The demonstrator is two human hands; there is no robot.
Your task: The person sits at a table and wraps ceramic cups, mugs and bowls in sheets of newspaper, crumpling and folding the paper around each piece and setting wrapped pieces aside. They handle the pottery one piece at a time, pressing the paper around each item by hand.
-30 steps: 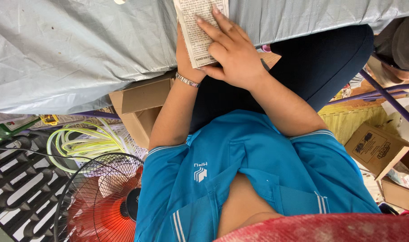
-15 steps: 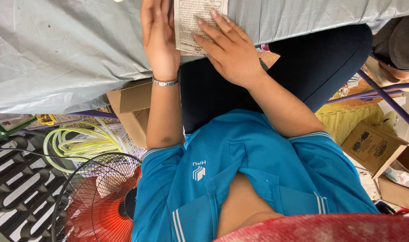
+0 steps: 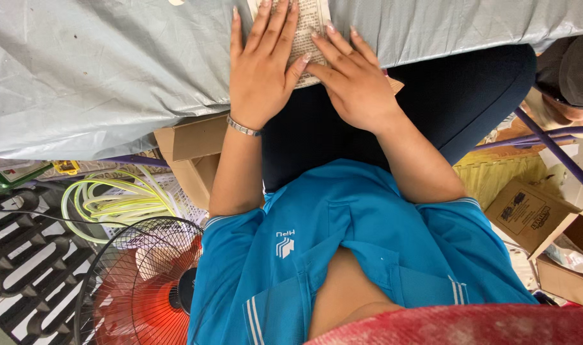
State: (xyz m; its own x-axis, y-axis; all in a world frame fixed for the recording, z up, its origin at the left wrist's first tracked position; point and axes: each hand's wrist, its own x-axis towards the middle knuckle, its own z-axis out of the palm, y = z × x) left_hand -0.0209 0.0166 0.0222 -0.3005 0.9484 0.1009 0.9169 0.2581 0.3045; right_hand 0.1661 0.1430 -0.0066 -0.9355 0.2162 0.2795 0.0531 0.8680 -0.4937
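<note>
**benchrat:** So both hands were flat, no pinch at all. The left hand (image 3: 264,70) lay palm-down with fingers spread wide across the printed paper sheet (image 3: 312,29), and the right hand (image 3: 350,80) sat just beside it, fingers fanned out and overlapping the sheet's lower edge. Nothing was gripped, just pressed. The sheet was lying on the grey plastic-covered bench (image 3: 100,70), right at its near edge, over the lap.

**tapedeck:** Yeah, I'd say that was a smoothing or hold-down step. To do it well I'd have kept the palms low and pushed from the middle outward, since that grey cover looked wrinkly and slick and the paper could skate. Also the corner hung near the bench edge, so too much pull toward the body might have slid it off.

**benchrat:** Agreed. The thin silver bracelet (image 3: 243,126) on the left wrist was clear of the sheet, so no snag there. Below the bench there was clutter: a brown cardboard box (image 3: 186,144), a coil of pale green hose (image 3: 112,201), and a red fan behind a black wire guard (image 3: 138,287).

**tapedeck:** Not a great place to drop a loose sheet.
</note>
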